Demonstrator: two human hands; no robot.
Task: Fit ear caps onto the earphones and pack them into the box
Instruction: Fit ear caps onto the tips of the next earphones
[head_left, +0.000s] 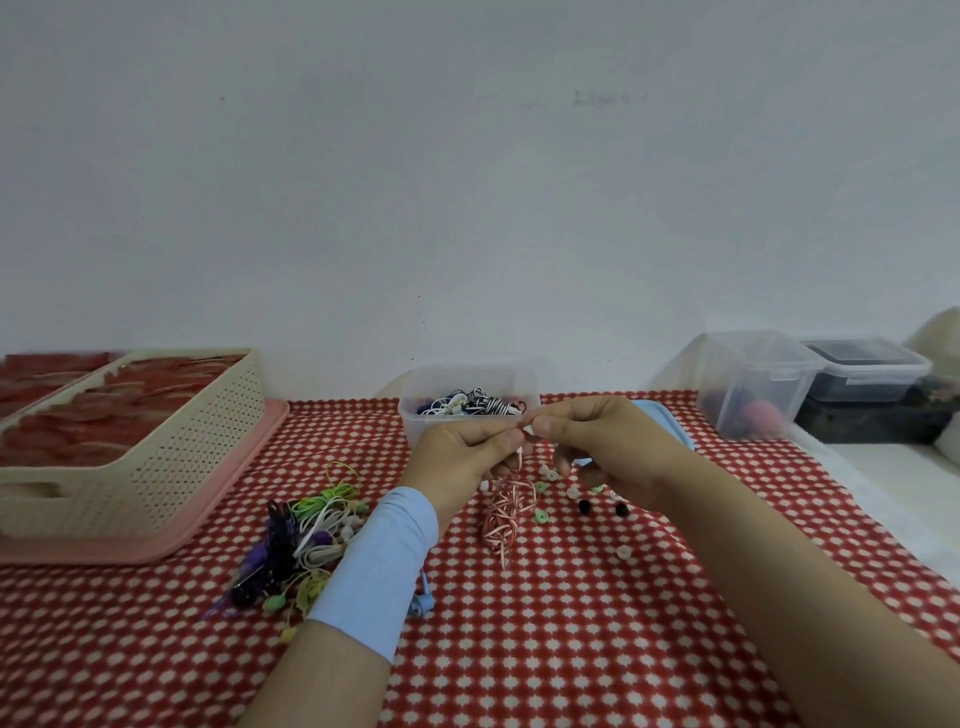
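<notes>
Just in front of the clear box (415, 423), right grip (602, 441) is pinching a white ear cap (529, 429) against the bud. Left grip (462, 452) is clenching the red-white striped earphone (506, 506), its cable dangling onto the tabletop (571, 623). Risk: cap seating skewed or slipping free, then getting lost among the loose caps (543, 516) below.

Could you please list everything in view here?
tablecloth: one, red and white, under everything
clear box: one, centre back, holding coiled earphones
earphone pile: one, green, purple, white, front left
red-and-white earphone: one, hanging from hands
ear caps: several, white, green, black, by right hand
basket: one, beige, far left on pink tray
blue lid: one, behind right hand
lidded boxes: two, clear, back right
sleeve: one, light blue, left wrist
left hand: grips earphone
right hand: pinches its tip
</notes>
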